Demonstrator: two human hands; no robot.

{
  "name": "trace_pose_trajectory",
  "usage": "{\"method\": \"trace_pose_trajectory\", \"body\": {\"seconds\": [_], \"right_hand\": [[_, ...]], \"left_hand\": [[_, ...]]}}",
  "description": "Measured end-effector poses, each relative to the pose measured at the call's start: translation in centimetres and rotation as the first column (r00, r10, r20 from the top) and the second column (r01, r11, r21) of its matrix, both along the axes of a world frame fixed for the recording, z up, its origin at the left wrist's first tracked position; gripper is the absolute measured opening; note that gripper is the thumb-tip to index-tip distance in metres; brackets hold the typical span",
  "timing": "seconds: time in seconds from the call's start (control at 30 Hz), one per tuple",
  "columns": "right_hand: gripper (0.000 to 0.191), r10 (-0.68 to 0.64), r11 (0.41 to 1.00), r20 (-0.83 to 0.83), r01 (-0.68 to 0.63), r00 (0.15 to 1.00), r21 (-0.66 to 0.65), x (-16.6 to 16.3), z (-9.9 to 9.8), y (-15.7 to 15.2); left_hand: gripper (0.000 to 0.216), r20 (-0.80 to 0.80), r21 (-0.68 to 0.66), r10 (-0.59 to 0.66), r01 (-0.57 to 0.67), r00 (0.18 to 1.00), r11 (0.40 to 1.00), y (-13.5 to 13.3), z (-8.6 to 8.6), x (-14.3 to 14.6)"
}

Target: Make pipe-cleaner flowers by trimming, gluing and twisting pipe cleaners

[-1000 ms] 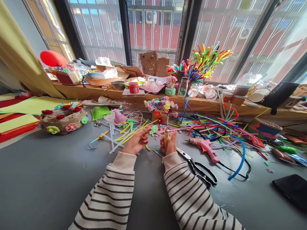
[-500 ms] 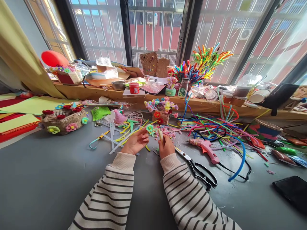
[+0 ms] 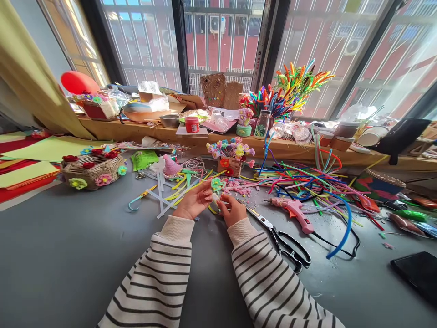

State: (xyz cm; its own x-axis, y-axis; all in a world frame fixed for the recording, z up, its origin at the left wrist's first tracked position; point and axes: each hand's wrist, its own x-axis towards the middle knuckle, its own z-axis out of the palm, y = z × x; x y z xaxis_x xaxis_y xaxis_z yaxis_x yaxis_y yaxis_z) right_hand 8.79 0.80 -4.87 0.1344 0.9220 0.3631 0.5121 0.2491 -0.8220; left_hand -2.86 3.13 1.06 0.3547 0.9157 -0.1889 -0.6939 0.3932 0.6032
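Note:
A small mint-green flower with a yellow centre [image 3: 217, 184] is pinched in the fingertips of my left hand [image 3: 194, 199]. Close beside it, my right hand [image 3: 233, 209] is closed, thumb and forefinger meeting around a small pale piece [image 3: 215, 197] whose kind I cannot make out. Both hands are raised over the grey table, with the right fingertips just under the flower. Large black-handled scissors [image 3: 269, 228] lie to the right of my right hand. Farther right rests a pink glue gun [image 3: 294, 213] with a black cord.
A woven basket with flowers [image 3: 94, 173] stands at the left. Behind my hands are a small flower pot [image 3: 230, 167] and scattered pink clippings [image 3: 239, 187]. Tangled pipe cleaners [image 3: 307, 177] cover the back right. A black phone [image 3: 416, 273] lies at the right edge.
My right hand has moved left and turned, bringing its fingertips and the pale piece close to the flower. The flower now faces me more fully in my left hand.

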Motion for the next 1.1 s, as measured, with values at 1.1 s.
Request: {"method": "trace_pose_trajectory", "body": {"seconds": [1.1], "right_hand": [[0.033, 0.233, 0.905, -0.787, -0.423, 0.572, -0.039, -0.1, 1.9, -0.5]], "left_hand": [[0.015, -0.477, 0.814, 0.645, 0.024, 0.597, 0.580, -1.2, 0.6, 1.6]]}}
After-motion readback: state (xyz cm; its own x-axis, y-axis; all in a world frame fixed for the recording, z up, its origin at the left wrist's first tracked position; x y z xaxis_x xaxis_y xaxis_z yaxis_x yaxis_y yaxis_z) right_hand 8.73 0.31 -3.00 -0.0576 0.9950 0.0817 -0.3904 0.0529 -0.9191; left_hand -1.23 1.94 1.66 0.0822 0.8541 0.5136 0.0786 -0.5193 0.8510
